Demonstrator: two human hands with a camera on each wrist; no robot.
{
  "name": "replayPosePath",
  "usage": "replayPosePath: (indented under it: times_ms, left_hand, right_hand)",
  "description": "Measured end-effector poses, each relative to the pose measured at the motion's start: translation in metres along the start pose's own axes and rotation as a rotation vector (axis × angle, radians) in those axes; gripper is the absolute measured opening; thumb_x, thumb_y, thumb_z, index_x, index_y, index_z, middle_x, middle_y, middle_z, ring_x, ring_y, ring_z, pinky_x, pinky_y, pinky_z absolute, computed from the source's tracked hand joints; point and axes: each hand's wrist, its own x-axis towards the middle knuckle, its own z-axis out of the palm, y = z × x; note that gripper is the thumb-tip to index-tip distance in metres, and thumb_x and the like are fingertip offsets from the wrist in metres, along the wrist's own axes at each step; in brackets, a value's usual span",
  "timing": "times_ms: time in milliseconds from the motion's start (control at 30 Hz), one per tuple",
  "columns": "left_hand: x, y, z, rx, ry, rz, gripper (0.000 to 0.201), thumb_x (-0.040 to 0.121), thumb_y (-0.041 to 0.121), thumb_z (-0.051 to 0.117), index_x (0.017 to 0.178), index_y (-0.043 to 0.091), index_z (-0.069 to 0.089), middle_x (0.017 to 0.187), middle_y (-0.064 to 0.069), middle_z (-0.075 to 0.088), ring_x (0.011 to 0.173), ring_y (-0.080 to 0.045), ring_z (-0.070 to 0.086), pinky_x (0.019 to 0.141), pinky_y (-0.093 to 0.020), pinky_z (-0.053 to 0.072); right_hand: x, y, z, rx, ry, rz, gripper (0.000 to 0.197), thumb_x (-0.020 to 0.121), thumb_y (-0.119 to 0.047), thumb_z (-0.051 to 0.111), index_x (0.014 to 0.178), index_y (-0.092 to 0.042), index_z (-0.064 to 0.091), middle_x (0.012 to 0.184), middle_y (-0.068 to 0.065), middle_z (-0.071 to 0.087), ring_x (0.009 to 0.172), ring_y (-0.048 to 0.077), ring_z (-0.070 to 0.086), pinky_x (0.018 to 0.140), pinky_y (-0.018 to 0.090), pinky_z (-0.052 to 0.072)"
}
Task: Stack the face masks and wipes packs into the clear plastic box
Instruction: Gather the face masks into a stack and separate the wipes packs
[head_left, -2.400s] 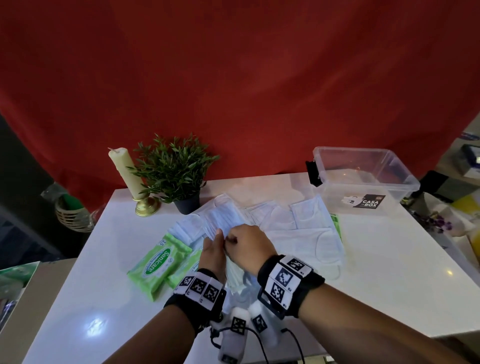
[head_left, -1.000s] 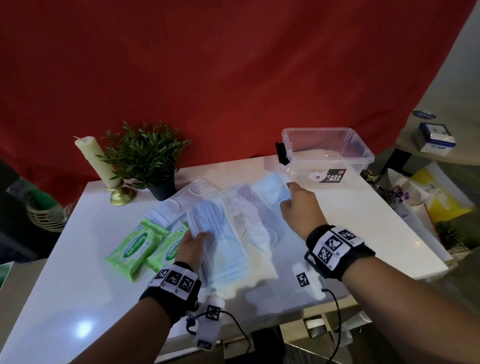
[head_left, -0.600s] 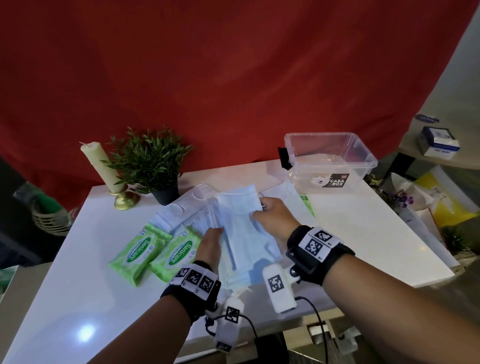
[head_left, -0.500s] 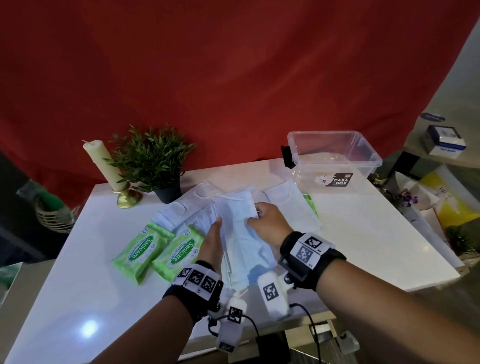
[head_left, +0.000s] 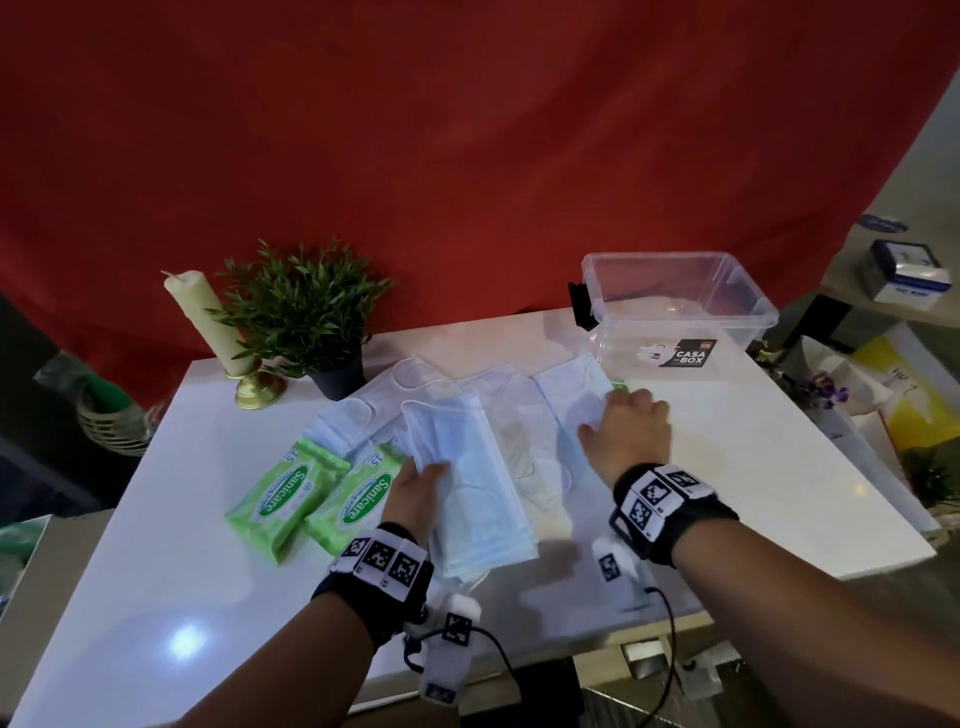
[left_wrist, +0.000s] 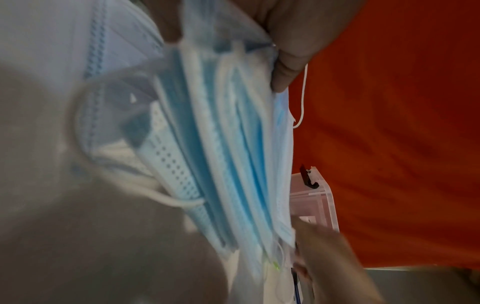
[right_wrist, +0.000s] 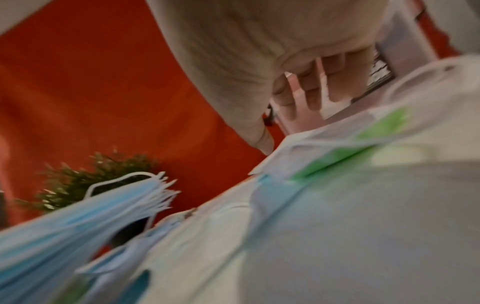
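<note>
My left hand (head_left: 423, 480) grips a stack of light blue face masks (head_left: 467, 483) by its left edge, thumb on top; the left wrist view shows the stack (left_wrist: 233, 144) pinched between thumb and fingers. My right hand (head_left: 623, 426) hovers with straight, spread fingers (right_wrist: 335, 82) over a loose mask (head_left: 571, 400) on the white table (head_left: 753, 467), near the clear plastic box (head_left: 675, 312). More masks (head_left: 363, 415) lie spread behind the stack. Two green wipes packs (head_left: 285, 488) (head_left: 358, 499) lie to the left, and a green pack edge (right_wrist: 337, 156) shows under masks.
A potted plant (head_left: 306, 317) and a cream candle on a brass holder (head_left: 208, 327) stand at the table's back left. The box is open with a black latch (head_left: 579, 312). A red curtain hangs behind. Bags and a shelf with a small box (head_left: 906, 270) sit off the right edge.
My right hand left the stack it was pressing and moved right toward the loose mask by the box. The left hand keeps hold of the mask stack.
</note>
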Motion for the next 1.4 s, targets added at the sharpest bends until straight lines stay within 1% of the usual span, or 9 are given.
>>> replayPosePath:
  times_ms: [100, 367, 533, 700, 833, 967, 1133, 1233, 1400]
  left_hand:
    - [0.005, 0.001, 0.003, 0.055, 0.012, -0.006, 0.033, 0.088, 0.024, 0.049, 0.108, 0.0, 0.06, 0.084, -0.01, 0.057, 0.069, -0.023, 0.05, 0.064, -0.033, 0.038]
    - [0.01, 0.001, 0.014, 0.046, -0.018, -0.021, 0.041, 0.097, 0.02, 0.052, 0.128, -0.008, 0.053, 0.128, -0.026, 0.059, 0.118, -0.04, 0.057, 0.096, -0.044, 0.044]
    - [0.006, 0.005, 0.019, 0.126, -0.009, -0.03, 0.055, 0.096, 0.031, 0.051, 0.132, -0.01, 0.049, 0.14, -0.029, 0.049, 0.129, -0.04, 0.048, 0.103, -0.042, 0.036]
    - [0.009, 0.0, 0.014, 0.14, 0.015, -0.015, 0.056, 0.092, 0.03, 0.052, 0.133, -0.009, 0.049, 0.136, -0.025, 0.055, 0.124, -0.037, 0.052, 0.096, -0.039, 0.037]
    - [0.009, -0.004, 0.01, 0.149, 0.017, 0.002, 0.049, 0.093, 0.027, 0.052, 0.128, -0.008, 0.053, 0.13, -0.025, 0.059, 0.11, -0.036, 0.056, 0.09, -0.039, 0.039]
    - [0.007, -0.006, 0.01, 0.12, 0.019, 0.037, 0.038, 0.094, 0.022, 0.054, 0.12, -0.006, 0.059, 0.121, -0.024, 0.063, 0.094, -0.027, 0.051, 0.082, -0.029, 0.032]
    - [0.003, -0.003, 0.012, 0.13, 0.007, 0.044, 0.036, 0.095, 0.02, 0.053, 0.118, -0.007, 0.059, 0.119, -0.024, 0.064, 0.097, -0.029, 0.053, 0.083, -0.03, 0.033]
    - [0.005, -0.002, 0.013, 0.131, 0.009, 0.04, 0.042, 0.096, 0.02, 0.053, 0.126, -0.009, 0.055, 0.126, -0.024, 0.062, 0.111, -0.033, 0.056, 0.09, -0.032, 0.036]
    - [0.001, 0.001, 0.015, 0.167, -0.01, 0.005, 0.053, 0.098, 0.027, 0.05, 0.136, -0.01, 0.047, 0.14, -0.027, 0.051, 0.13, -0.038, 0.047, 0.107, -0.038, 0.033]
  right_hand:
    - [0.008, 0.024, 0.002, 0.021, -0.086, 0.128, 0.059, 0.089, -0.045, 0.058, 0.126, -0.001, 0.044, 0.127, 0.019, 0.049, 0.118, 0.038, 0.046, 0.095, 0.041, 0.041]
    - [0.009, 0.038, -0.009, 0.361, -0.072, 0.194, 0.02, 0.089, -0.012, 0.052, 0.098, -0.006, 0.069, 0.102, 0.014, 0.071, 0.097, 0.033, 0.065, 0.075, 0.027, 0.047]
    - [-0.005, 0.026, -0.01, 0.093, 0.055, 0.024, 0.038, 0.086, -0.035, 0.059, 0.112, -0.008, 0.058, 0.114, 0.011, 0.057, 0.111, 0.034, 0.05, 0.087, 0.039, 0.047]
    - [0.005, 0.038, 0.003, 0.208, -0.232, 0.222, 0.047, 0.087, -0.026, 0.064, 0.122, -0.001, 0.047, 0.125, 0.018, 0.055, 0.117, 0.036, 0.054, 0.086, 0.035, 0.046]
    - [0.006, 0.048, 0.006, 0.224, -0.208, 0.241, 0.008, 0.086, -0.011, 0.06, 0.089, -0.004, 0.06, 0.105, 0.017, 0.069, 0.097, 0.034, 0.065, 0.067, 0.027, 0.043]
    - [0.003, 0.055, 0.003, 0.288, -0.2, 0.303, 0.016, 0.087, -0.006, 0.056, 0.097, 0.002, 0.066, 0.103, 0.02, 0.069, 0.098, 0.037, 0.065, 0.07, 0.029, 0.047]
    - [0.005, 0.054, 0.0, 0.356, -0.167, 0.283, 0.033, 0.085, -0.037, 0.054, 0.082, -0.006, 0.064, 0.088, 0.014, 0.067, 0.077, 0.031, 0.059, 0.064, 0.028, 0.041]
    - [0.012, 0.049, 0.003, 0.301, -0.196, 0.217, 0.045, 0.078, -0.053, 0.057, 0.089, -0.009, 0.064, 0.095, 0.013, 0.065, 0.086, 0.031, 0.063, 0.065, 0.029, 0.041]
    - [0.008, 0.035, -0.006, 0.316, -0.155, 0.129, 0.018, 0.088, -0.021, 0.06, 0.074, -0.01, 0.057, 0.075, 0.005, 0.057, 0.08, 0.03, 0.057, 0.064, 0.025, 0.037]
